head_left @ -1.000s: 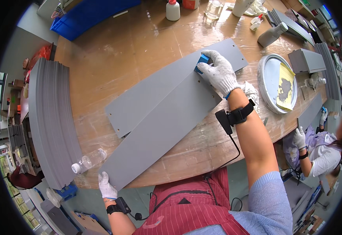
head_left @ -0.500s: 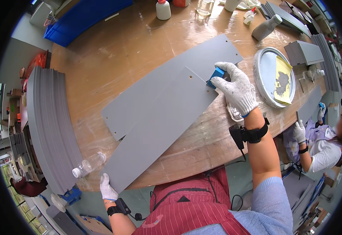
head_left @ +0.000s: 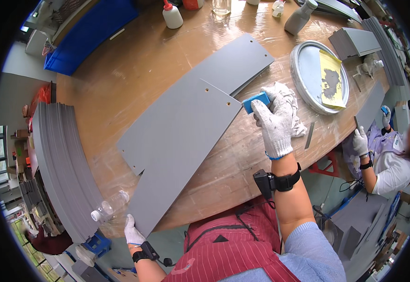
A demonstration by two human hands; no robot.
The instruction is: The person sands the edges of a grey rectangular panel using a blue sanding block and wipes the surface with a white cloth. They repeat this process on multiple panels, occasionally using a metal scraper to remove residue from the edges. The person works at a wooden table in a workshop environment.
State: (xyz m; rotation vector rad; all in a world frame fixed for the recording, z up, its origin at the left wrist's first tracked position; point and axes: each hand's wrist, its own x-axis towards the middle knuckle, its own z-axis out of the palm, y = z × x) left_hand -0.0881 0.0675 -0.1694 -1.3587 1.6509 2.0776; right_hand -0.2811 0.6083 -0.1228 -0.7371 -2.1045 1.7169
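Two long grey panels overlap on the table. The upper panel (head_left: 181,136) lies slantwise across the lower panel (head_left: 238,61), with two small holes at its far end. My left hand (head_left: 133,230), in a white knit glove, grips the upper panel's near end at the table's front edge. In my right hand (head_left: 278,126), also gloved, a small blue block (head_left: 256,102) is pinched between thumb and fingers. That block is just off the upper panel's right corner. A crumpled white cloth (head_left: 298,126) lies beside and partly behind the right hand.
Right of the cloth are a thin grey strip (head_left: 309,135) and a round lid (head_left: 293,70) bearing a putty-smeared yellow sheet (head_left: 324,77). Stacked grey panels (head_left: 57,174) and a clear bottle (head_left: 111,207) flank the left. Bottles stand at the back; a co-worker (head_left: 383,155) is at right.
My right hand has drawn the blue block back off the panel's end, toward the cloth. The left hand keeps its grip on the near end. The whole view has shifted somewhat.
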